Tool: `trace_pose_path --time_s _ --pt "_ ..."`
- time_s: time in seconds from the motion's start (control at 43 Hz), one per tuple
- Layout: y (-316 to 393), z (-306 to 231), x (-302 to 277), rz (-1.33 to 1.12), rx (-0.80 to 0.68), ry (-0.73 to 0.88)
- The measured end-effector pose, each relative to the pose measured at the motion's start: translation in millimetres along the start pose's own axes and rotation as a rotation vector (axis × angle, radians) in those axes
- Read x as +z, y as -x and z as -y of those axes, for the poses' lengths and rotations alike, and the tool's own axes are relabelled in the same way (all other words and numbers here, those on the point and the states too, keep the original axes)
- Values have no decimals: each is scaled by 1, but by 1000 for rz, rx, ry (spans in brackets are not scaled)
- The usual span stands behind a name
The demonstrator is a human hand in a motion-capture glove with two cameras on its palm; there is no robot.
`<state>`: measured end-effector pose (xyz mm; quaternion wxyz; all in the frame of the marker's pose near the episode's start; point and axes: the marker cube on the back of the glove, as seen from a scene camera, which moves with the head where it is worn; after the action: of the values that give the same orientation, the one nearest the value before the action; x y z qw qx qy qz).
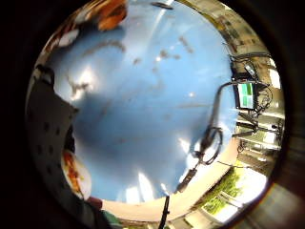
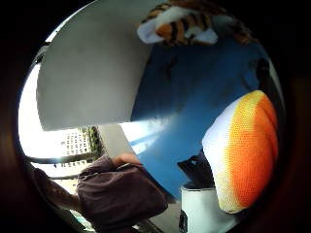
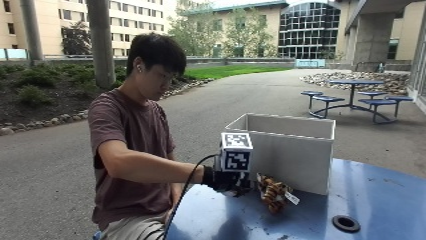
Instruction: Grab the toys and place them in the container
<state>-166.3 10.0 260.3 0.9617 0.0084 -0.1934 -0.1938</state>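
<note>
The orange, yellow and white knitted toy (image 2: 245, 150) is held in the grip of the gloved right hand (image 3: 226, 181) beside the grey box container (image 3: 293, 150) on the blue table (image 3: 373, 200), and it should be lifted clear of the wall before release, while the striped tiger toy (image 3: 271, 192) is left lying close by.

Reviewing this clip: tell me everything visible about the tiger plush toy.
The tiger plush toy is a small soft toy, orange-brown with dark stripes and white patches, with a white tag hanging from it. It lies on the blue table, right beside the front wall of the white container, not in it. The gloved right hand is next to it; whether they touch cannot be told.
</note>
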Motion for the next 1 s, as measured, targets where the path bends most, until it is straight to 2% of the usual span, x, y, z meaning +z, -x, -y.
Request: trace_pose_path --time_s 0.256,0.442,0.559,0.792,0.885,1.001 --pt "42 42 -181 -37 -24 -164" --pt "169 90 -269 -123 -142 -234" --pt "238 114 -270 -175 -252 -193" --pt "348 149 -230 -188 -348 -136" --pt "353 152 -221 -216 -355 -88" --pt "355 152 -209 -295 -322 92"
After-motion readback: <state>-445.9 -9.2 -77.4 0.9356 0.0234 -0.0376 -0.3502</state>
